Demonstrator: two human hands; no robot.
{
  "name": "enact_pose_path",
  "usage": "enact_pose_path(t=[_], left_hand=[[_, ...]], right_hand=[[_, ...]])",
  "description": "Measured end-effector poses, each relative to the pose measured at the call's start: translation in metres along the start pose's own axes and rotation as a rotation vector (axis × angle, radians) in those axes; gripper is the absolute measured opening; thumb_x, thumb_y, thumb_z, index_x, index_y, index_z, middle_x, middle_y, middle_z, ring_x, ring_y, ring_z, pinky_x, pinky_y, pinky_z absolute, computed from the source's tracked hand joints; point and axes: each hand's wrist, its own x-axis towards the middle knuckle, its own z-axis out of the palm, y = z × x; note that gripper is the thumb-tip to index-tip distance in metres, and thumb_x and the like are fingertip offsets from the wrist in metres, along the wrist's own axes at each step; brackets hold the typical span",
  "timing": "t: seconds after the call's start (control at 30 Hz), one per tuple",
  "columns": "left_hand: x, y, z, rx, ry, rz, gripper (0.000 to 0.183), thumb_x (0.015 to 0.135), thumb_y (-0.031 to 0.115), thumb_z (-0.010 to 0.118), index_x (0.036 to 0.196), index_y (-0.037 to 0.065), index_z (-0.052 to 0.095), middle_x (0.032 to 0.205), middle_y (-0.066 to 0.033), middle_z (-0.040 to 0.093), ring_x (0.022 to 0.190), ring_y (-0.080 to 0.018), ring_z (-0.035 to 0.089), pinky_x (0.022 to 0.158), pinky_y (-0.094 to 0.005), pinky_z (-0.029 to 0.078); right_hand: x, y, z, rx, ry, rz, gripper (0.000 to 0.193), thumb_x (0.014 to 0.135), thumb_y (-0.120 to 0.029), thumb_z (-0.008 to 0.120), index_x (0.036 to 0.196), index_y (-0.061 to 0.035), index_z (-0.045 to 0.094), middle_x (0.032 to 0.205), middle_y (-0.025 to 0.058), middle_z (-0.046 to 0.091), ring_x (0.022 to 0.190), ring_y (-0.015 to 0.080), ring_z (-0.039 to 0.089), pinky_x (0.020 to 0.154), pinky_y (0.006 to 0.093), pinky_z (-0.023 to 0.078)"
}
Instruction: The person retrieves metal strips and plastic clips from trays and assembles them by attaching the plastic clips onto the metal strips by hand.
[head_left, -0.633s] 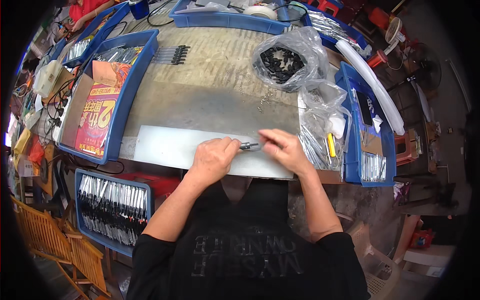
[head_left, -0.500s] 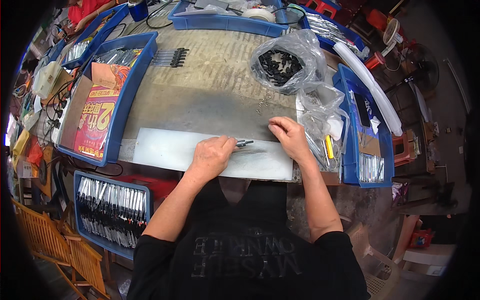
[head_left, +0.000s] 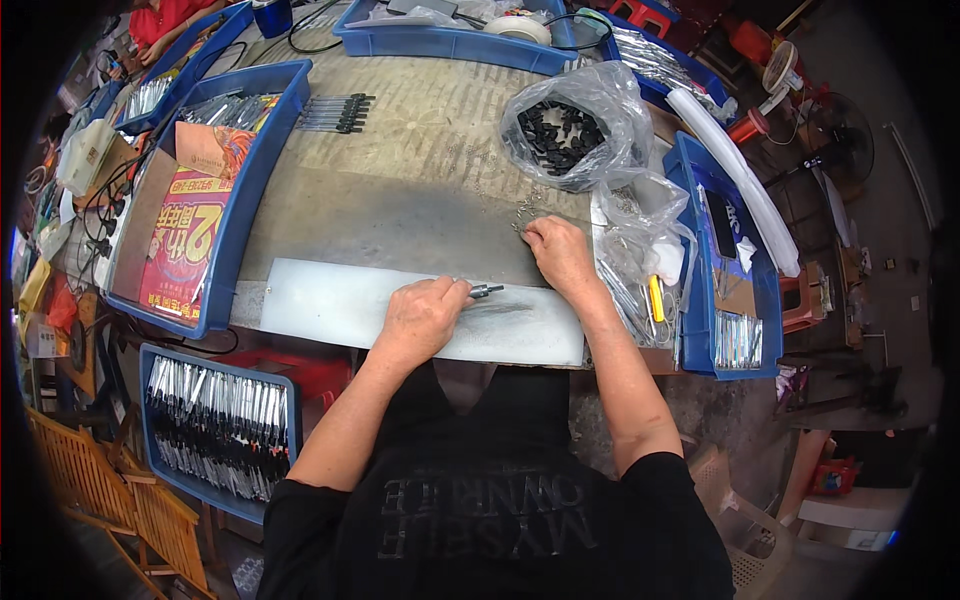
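Observation:
My left hand [head_left: 422,318] rests over a white board [head_left: 325,300] at the table's near edge. Its fingers are closed on a dark pen piece [head_left: 487,291], whose narrow end points right; the rest is hidden in the hand. Farther right, my right hand [head_left: 560,255] has thumb and fingers pinched together at the near side of a scatter of tiny metal bits [head_left: 527,208]. Whatever is between those fingertips is too small to make out. Beyond that hand lies a clear plastic bag [head_left: 625,95] holding black pen parts [head_left: 555,138].
Blue trays stand at the left [head_left: 290,125], back [head_left: 450,42] and right [head_left: 702,300]. Another tray of pens [head_left: 222,420] sits low at left. Several pens [head_left: 338,113] lie in a row. A yellow-handled tool [head_left: 657,298] is at right. Another person's red sleeve [head_left: 165,22] shows far left.
My right hand has moved away from me and slightly left, from beyond the board's right end to the tiny metal bits. The left hand stays closed on the pen piece.

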Motion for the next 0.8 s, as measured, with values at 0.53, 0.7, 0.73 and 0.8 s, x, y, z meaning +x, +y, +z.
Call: enact_pose_path(t=[0.53, 0.7, 0.73, 0.8], left_hand=[[-0.001, 0.000, 0.002, -0.004, 0.023, 0.002, 0.014, 0.071, 0.013, 0.064, 0.078, 0.005, 0.054, 0.061, -0.0059, 0.049, 0.054, -0.0219, 0.055, 0.047, -0.0331, 0.044], [-0.001, 0.000, 0.000, 0.000, 0.015, 0.008, 0.013, 0.072, 0.013, 0.063, 0.077, 0.005, 0.054, 0.062, -0.0064, 0.051, 0.056, -0.0218, 0.056, 0.048, -0.0332, 0.045], [-0.001, 0.000, 0.001, 0.002, 0.005, 0.009, 0.012, 0.072, 0.013, 0.062, 0.077, 0.005, 0.054, 0.063, -0.0067, 0.052, 0.056, -0.0218, 0.057, 0.048, -0.0337, 0.045], [-0.001, 0.000, 0.001, 0.009, 0.004, 0.007, 0.012, 0.072, 0.013, 0.062, 0.077, 0.005, 0.054, 0.063, -0.0067, 0.052, 0.057, -0.0217, 0.057, 0.048, -0.0337, 0.045]], right_hand=[[0.007, -0.002, 0.006, -0.190, -0.075, -0.003, 0.011, 0.074, -0.003, 0.046, 0.073, 0.0041, 0.054, 0.078, 0.0241, 0.057, 0.075, 0.0386, 0.057, 0.069, 0.0447, 0.045], [-0.002, -0.012, -0.008, -0.063, -0.093, 0.058, 0.013, 0.077, -0.007, 0.047, 0.073, 0.0038, 0.053, 0.080, 0.0228, 0.058, 0.076, 0.0379, 0.056, 0.068, 0.0447, 0.043], [-0.005, -0.018, -0.014, 0.023, -0.098, 0.091, 0.014, 0.078, -0.008, 0.047, 0.074, 0.0038, 0.053, 0.080, 0.0220, 0.058, 0.077, 0.0375, 0.056, 0.068, 0.0444, 0.043], [-0.011, -0.032, -0.026, 0.149, -0.168, 0.152, 0.017, 0.080, -0.012, 0.048, 0.077, 0.0031, 0.054, 0.079, 0.0206, 0.058, 0.077, 0.0366, 0.055, 0.068, 0.0430, 0.042]])
